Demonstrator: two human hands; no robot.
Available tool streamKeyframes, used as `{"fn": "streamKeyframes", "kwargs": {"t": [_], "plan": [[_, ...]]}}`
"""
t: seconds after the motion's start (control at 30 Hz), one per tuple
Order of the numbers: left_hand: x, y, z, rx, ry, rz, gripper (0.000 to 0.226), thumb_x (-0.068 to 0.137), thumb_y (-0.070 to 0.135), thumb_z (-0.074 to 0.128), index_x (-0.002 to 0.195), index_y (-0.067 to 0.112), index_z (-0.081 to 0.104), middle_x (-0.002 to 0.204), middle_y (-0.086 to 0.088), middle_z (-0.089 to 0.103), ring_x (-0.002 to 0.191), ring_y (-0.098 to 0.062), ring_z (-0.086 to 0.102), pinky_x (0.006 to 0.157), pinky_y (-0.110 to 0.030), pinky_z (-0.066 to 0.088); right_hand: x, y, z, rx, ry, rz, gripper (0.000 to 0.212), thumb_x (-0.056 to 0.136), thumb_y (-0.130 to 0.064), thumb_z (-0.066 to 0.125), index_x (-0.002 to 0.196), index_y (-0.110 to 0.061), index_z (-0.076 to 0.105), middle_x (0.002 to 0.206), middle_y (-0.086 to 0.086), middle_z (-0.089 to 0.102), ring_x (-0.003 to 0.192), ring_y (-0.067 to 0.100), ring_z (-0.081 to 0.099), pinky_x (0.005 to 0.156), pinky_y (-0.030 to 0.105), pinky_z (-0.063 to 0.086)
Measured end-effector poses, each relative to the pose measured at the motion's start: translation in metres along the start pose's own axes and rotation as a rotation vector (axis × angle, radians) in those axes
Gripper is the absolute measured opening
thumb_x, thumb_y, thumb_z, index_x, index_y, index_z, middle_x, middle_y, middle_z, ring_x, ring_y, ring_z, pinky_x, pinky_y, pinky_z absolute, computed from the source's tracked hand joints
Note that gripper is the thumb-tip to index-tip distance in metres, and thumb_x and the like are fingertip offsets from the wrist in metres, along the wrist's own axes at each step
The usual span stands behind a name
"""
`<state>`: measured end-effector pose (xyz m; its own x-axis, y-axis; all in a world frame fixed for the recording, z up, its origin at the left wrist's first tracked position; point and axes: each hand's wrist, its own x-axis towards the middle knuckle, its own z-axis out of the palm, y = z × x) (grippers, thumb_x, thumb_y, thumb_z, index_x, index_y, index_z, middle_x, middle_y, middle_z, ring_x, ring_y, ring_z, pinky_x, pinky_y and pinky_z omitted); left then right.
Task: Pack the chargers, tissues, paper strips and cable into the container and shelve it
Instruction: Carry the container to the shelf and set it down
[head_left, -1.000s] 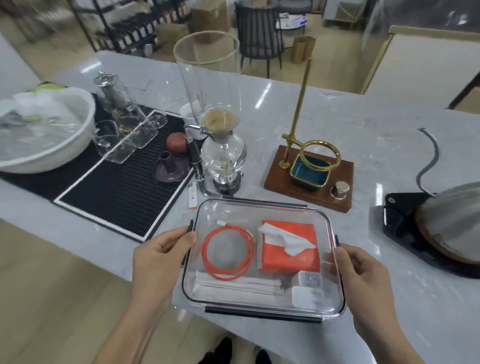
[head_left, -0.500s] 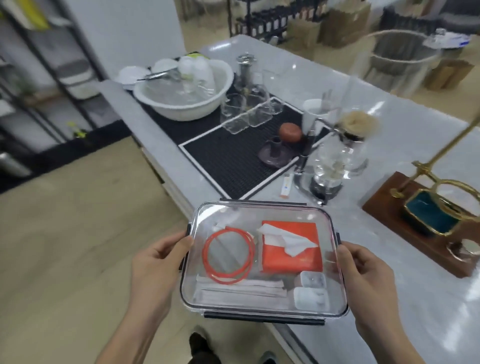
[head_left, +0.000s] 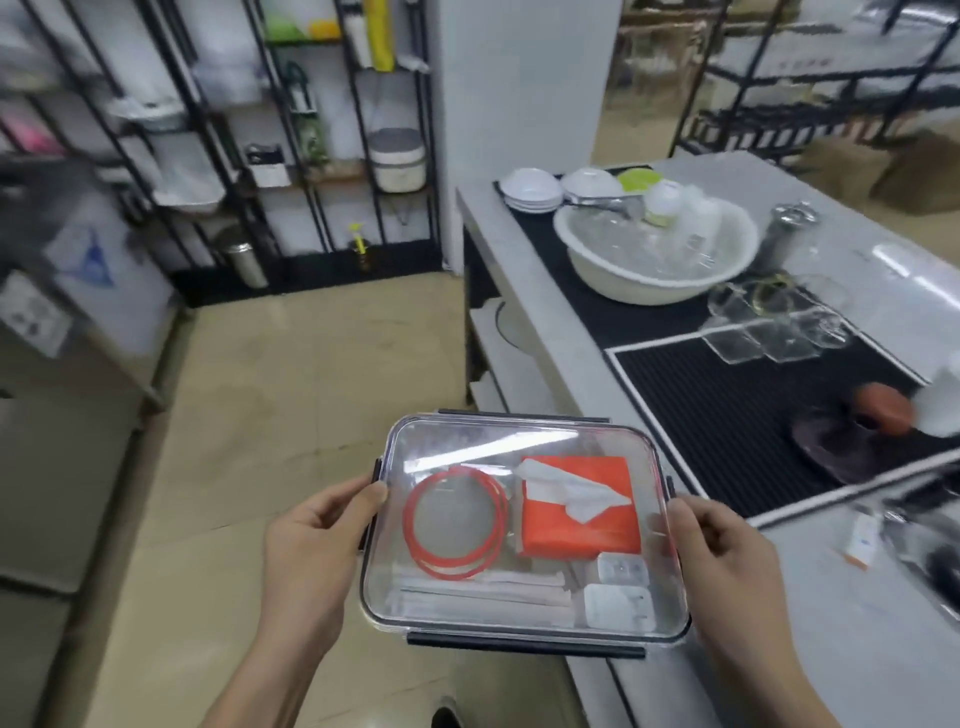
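The lidded container (head_left: 524, 530) is held above the floor beside the counter (head_left: 857, 597), gripped at its sides by the curled fingers of the left hand (head_left: 311, 540) and right hand (head_left: 727, 561); cable (head_left: 454, 522), tissues (head_left: 579, 506), paper strips (head_left: 483, 592) and chargers (head_left: 618, 592) are enclosed.

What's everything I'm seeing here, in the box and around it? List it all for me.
container: one, clear with black clips, lid on, held over the floor beside the counter
cable: one, red, coiled, left part of the container
tissues: one orange pack, a white sheet sticking out, right part of the container
paper strips: a few, white, along the container's near edge
chargers: two, white, near right corner of the container
basin: one, white, holding glassware, on the counter
black mat: one, white-edged, on the counter
shelves: several, black metal, along the far wall
left hand: grips the container's left edge
right hand: grips the container's right edge
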<state>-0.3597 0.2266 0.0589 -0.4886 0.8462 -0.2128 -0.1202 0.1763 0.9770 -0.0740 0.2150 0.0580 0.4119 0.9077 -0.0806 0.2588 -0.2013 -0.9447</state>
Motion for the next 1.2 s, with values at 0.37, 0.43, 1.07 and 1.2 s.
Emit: {"fn": "streamKeyframes", "kwargs": {"t": [0.37,0.43,1.07,1.2], "plan": [[0.102,0.021,-0.083,-0.050,0.167,0.004,0.012,0.086,0.005,0.071,0.088,0.016,0.075,0.074,0.013,0.077,0.062,0.004,0.068,0.056,-0.007,0.050,0.034,-0.061,0.142,-0.028,-0.179,-0.064,0.019,0.094,-0.018,0.057,0.085,-0.018,0.074,0.080,-0.004,0.076,0.079,0.018,0.070,0.072,0.039,0.057],[0.116,0.022,-0.091,-0.063,0.197,0.005,0.013,0.086,0.004,0.071,0.088,0.017,0.075,0.072,0.014,0.076,0.064,0.001,0.068,0.057,-0.007,0.051,0.044,-0.068,0.162,-0.046,-0.203,-0.077,0.020,0.093,-0.017,0.057,0.082,-0.017,0.074,0.077,-0.005,0.075,0.075,0.014,0.069,0.068,0.035,0.055],[0.382,0.099,-0.068,-0.050,0.363,0.054,0.003,0.090,0.009,0.068,0.091,0.007,0.069,0.061,0.007,0.072,0.052,-0.001,0.062,0.058,-0.018,0.050,0.267,-0.163,0.394,0.094,-0.294,-0.118,0.005,0.092,-0.014,0.064,0.089,-0.014,0.068,0.082,0.003,0.073,0.076,0.018,0.068,0.065,0.028,0.049],[0.440,0.122,-0.065,-0.108,0.362,0.071,0.008,0.092,0.006,0.063,0.092,0.005,0.070,0.064,0.006,0.072,0.059,-0.009,0.060,0.065,-0.028,0.048,0.317,-0.203,0.441,0.085,-0.333,-0.192,0.009,0.091,-0.012,0.064,0.084,-0.013,0.068,0.078,0.003,0.072,0.071,0.015,0.067,0.064,0.029,0.051]]}}
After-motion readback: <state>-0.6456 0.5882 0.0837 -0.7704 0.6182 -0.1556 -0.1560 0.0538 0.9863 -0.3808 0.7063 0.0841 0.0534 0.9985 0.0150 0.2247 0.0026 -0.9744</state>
